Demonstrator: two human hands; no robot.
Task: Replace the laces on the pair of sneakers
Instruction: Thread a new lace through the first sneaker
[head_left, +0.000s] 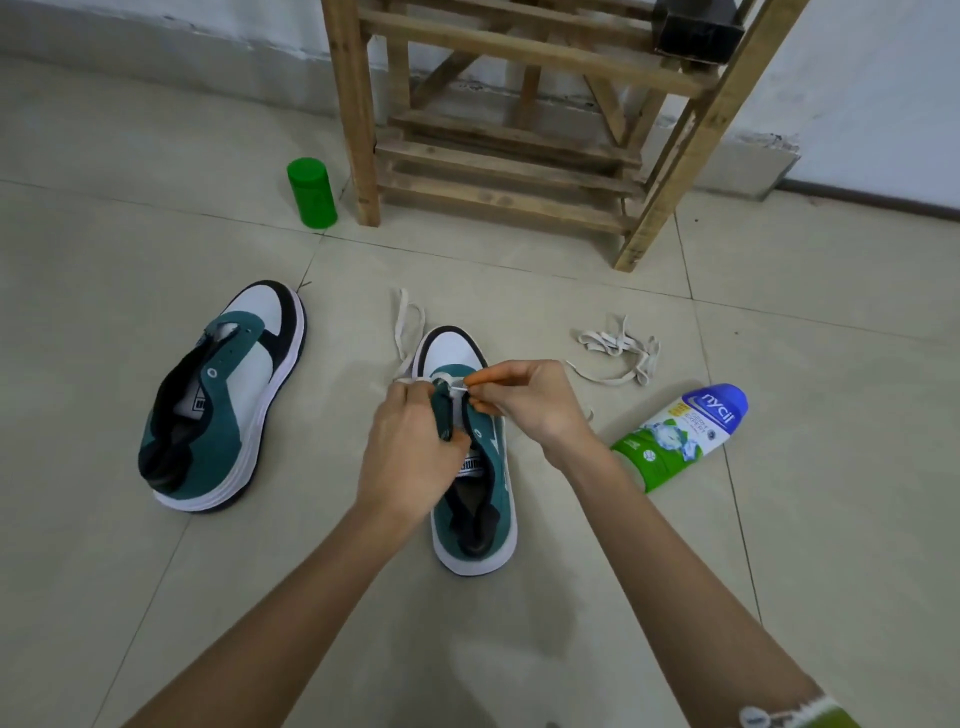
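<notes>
Green sneaker on floor, centre. My left hand grips its eyelet flap; right hand fingers pinch white lace tip. Risk: tip slips from pinch, misses eyelet; lace twists. Second sneaker unlaced, 9 o'clock.

Green lidded jar far left on tiled floor, wooden rack far centre, Nycil bottle lying right

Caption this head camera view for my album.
Left hand grips a sneaker, right hand pinches its white lace; other sneaker unlaced.
</notes>
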